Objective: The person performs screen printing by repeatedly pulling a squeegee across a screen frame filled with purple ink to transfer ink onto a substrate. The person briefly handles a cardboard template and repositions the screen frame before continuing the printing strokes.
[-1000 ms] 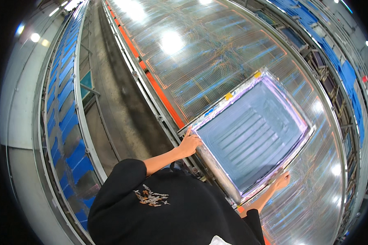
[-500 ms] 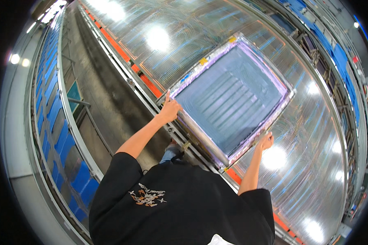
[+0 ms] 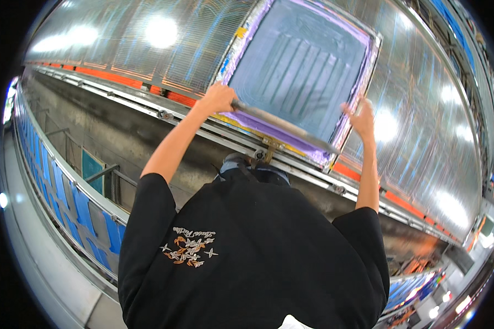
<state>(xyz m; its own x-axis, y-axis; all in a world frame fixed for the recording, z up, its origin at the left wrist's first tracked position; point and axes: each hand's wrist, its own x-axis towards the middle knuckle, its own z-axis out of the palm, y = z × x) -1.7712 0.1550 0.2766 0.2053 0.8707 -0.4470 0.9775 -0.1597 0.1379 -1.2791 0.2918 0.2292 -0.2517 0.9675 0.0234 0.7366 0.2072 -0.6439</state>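
Observation:
A screen-printing frame (image 3: pixel 374 60) with purple tape around its inner edge rests on the long metal-topped table in front of me. Its mesh (image 3: pixel 296 66) is grey-blue, with several darker parallel stripes. Across the near end of the mesh lies a long bar-shaped squeegee (image 3: pixel 285 125), slanting down to the right. My left hand (image 3: pixel 218 99) is closed around the squeegee's left end, by the frame's near left corner. Over the frame's right side, my right hand (image 3: pixel 362 120) has its fingers apart, slightly blurred; it holds nothing, and the squeegee's right end is below it.
A metal rail (image 3: pixel 203 133) and an orange strip (image 3: pixel 110 78) run along the table's near edge. To the left, beyond a walkway, stands another long rack with blue strips (image 3: pixel 82 205). Bright lamp reflections lie on the tabletop (image 3: pixel 417 109).
The view has turned, so the frame stands more upright and higher up. The squeegee has moved off the frame's near edge onto the mesh. My right hand has risen and spread its fingers.

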